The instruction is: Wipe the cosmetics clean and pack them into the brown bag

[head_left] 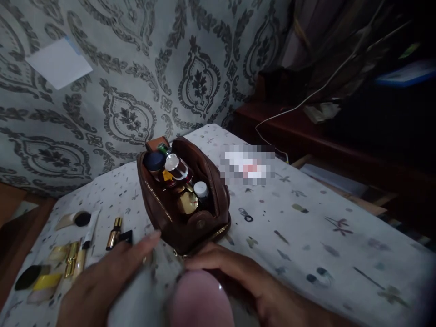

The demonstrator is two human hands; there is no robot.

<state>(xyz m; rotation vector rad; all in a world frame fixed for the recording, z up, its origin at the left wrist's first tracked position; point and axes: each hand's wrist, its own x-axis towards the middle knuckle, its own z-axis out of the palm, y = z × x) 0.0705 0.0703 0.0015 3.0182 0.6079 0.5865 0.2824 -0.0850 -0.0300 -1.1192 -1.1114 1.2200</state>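
A brown zip bag (pixel 184 195) stands open, holding a dark blue cap (pixel 154 161), a clear-capped bottle (pixel 177 168), a white-capped bottle (pixel 201 190) and a gold item (pixel 188 201). My left hand (pixel 109 277), blurred, lies by its front left corner, thumb stretched out, the other fingers partly hidden. At the bag's front edge is my right hand (pixel 231 272), one finger extended and the rest out of sight. Between the hands, a rounded pink object (pixel 202 299) is close to the camera, beside a blurred white shape (pixel 136 297). Whether either is held is unclear.
Left of the bag lie a black-capped tube (pixel 73 219), a gold-capped bottle (pixel 114 234), gold tubes (pixel 71 259) and a yellow-banded jar (pixel 46 286) on a patterned white cloth (pixel 306 236). A pixelated item (pixel 248 164) sits behind right. A white cable (pixel 299 104) hangs beyond.
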